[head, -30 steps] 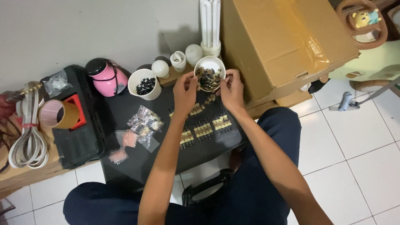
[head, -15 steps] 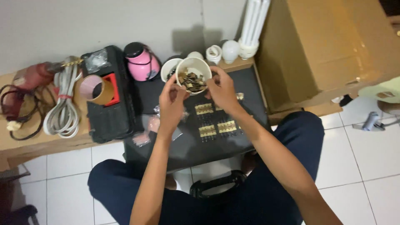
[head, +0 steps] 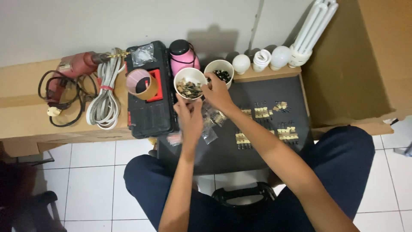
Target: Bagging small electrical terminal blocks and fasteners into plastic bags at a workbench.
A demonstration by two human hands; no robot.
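A seated person, seen from above, holds a white paper cup (head: 190, 83) of small brass-coloured parts at the far edge of a dark work mat (head: 223, 146). The left hand (head: 190, 117) grasps the cup from below, fingers wrapped on its near side. The right hand (head: 218, 92) pinches at the cup's right rim, fingertips closed, though whether on a part I cannot tell. Keeping the cup level and steady looks wise, since it is full and the parts are tiny. A second white cup (head: 219, 70) of dark parts stands just beyond. Rows of small components (head: 266, 122) lie on the mat to the right. A black tool case (head: 150, 107) sits left, with a pink bottle (head: 182, 58) behind. Bulbs (head: 262, 58) line the far wall; the floor is white tile (head: 94, 180).
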